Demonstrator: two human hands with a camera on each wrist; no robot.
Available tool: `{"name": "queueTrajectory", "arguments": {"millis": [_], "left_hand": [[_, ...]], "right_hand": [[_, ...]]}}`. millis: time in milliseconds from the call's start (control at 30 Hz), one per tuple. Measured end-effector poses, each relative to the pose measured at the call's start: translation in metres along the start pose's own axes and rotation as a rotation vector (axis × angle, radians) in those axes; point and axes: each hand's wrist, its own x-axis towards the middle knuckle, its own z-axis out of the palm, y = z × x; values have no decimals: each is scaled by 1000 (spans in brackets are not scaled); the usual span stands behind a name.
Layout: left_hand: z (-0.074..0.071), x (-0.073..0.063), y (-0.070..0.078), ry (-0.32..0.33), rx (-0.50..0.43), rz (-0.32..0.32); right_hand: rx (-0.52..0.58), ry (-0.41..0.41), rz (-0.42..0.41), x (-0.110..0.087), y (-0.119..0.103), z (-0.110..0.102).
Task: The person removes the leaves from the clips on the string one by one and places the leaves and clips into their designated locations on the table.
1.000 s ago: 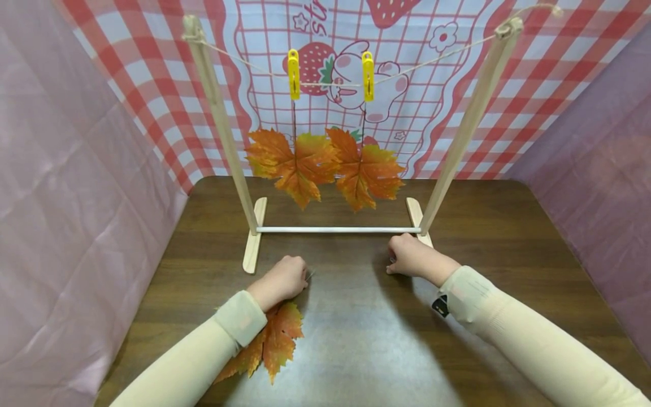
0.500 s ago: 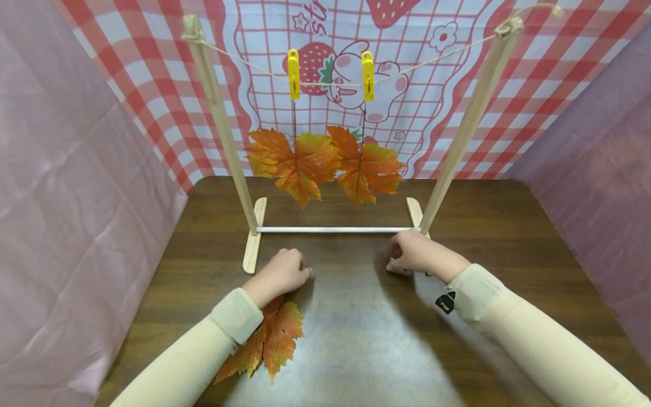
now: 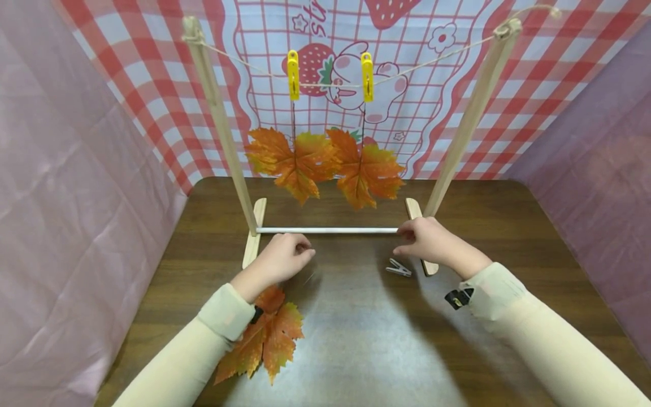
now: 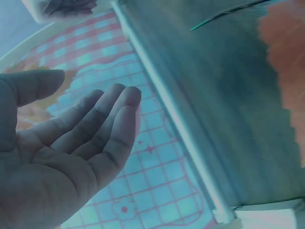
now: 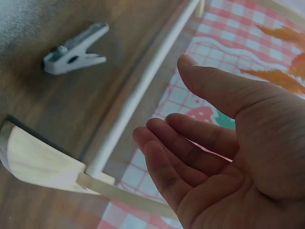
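My left hand (image 3: 282,257) is lifted above the table, its fingers loosely bent and holding nothing. Beneath that forearm lies an orange maple leaf (image 3: 277,339); its thin stem (image 4: 224,18) shows in the left wrist view. My right hand (image 3: 432,243) hovers by the right foot of the wooden stand, thumb and fingers apart, nothing between them. A pale grey clothespin (image 3: 398,268) lies on the table just below the right hand; the right wrist view shows the clothespin (image 5: 76,50) on its side.
A wooden stand with a white crossbar (image 3: 325,230) carries a string (image 3: 432,63) between its left post (image 3: 218,113) and right post (image 3: 468,118). Two yellow clothespins, left (image 3: 293,75) and right (image 3: 367,76), hold hanging maple leaves (image 3: 295,164). Cloth surrounds the brown table (image 3: 356,339).
The right hand has let go of the grey clothespin and lifted up and right, leaving it on the table. The left hand has let go of the leaf stem and risen toward the crossbar.
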Motion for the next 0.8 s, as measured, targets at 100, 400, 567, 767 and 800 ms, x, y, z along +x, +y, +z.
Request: {"name": "queueTrajectory", "arguments": {"millis": [100,400,567,767,800], "left_hand": [[-8,-1,6,3,-64,-16],[-24,-4,22,65,-226,5],[-30,-6,29,89,-304,21],[-38,-8,38,139,-380,75],[-39,-8,40,147,-394,86]], "right_hand": [[14,23,14,-2,-2,-9],[96,96,69,-14,-16,-40],[152,155,82,-19,-22,-58],[161,219,76,-24,-30,-80],[172,227,78,-25,-32,-83]]}}
